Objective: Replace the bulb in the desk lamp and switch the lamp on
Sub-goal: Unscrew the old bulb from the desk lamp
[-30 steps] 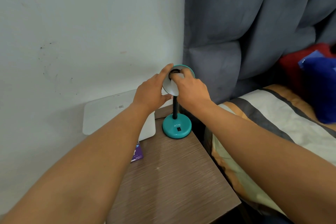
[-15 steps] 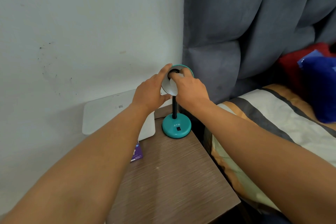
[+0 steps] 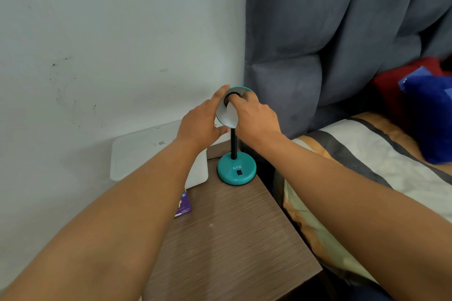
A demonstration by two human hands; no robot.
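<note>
The teal desk lamp stands at the far corner of the tabletop, its light shade steadied by the left hand, while the right hand reaches its fingers into the shade, probably closed around the fragile, smooth bulb, which I cannot see.

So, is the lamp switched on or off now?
Off, it seems: the inside of the lamp shade shows no glow, and neither hand touches the switch on the base.

We see bare nightstand top free in front of the lamp base; white box crowds its left; bed flanks right.
</note>
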